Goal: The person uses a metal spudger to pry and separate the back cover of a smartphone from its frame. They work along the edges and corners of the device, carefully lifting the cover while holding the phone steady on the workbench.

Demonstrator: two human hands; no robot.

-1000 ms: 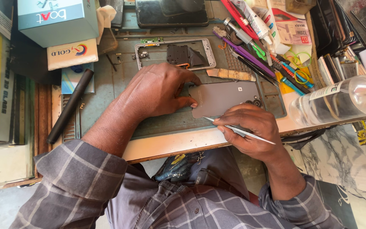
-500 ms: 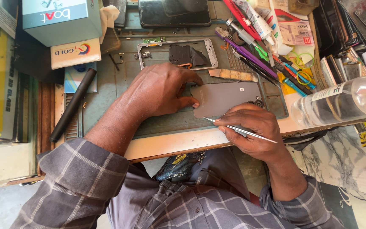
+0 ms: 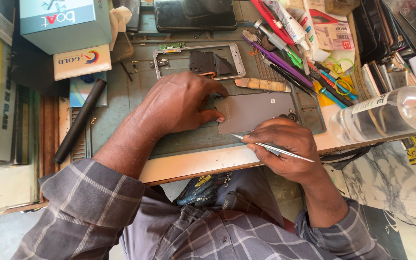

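**Grey phone back panel pinned flat while tweezers work its near edge**

The grey phone back panel (image 3: 256,110) lies flat on the dark work mat (image 3: 121,115), its long axis running left to right, with the camera cluster at its right end. The left hand (image 3: 179,103) rests on the panel's left end, fingers spread and thumb pressed down on the near left corner. The right hand (image 3: 287,147), just below the panel's near edge, is pinched shut on a pair of thin metal tweezers (image 3: 275,148); the tip points left, toward the panel's lower left corner.

The mat covers a worn wooden surface (image 3: 198,163) whose pale front edge runs just below the panel. Marbled flooring shows to the right of it.

Just above the panel sits an opened phone frame (image 3: 198,61), and beyond that a dark tablet (image 3: 196,14). A metal strip (image 3: 261,84) lies along the panel's upper edge. Right of the panel lies a clear plastic bottle (image 3: 386,115) on its side, and up-right a heap of coloured tools (image 3: 294,53). Far left of the panel are a black rod (image 3: 80,120), a white box (image 3: 83,61) and a teal box (image 3: 66,24). Nothing lies between the hands and the panel.
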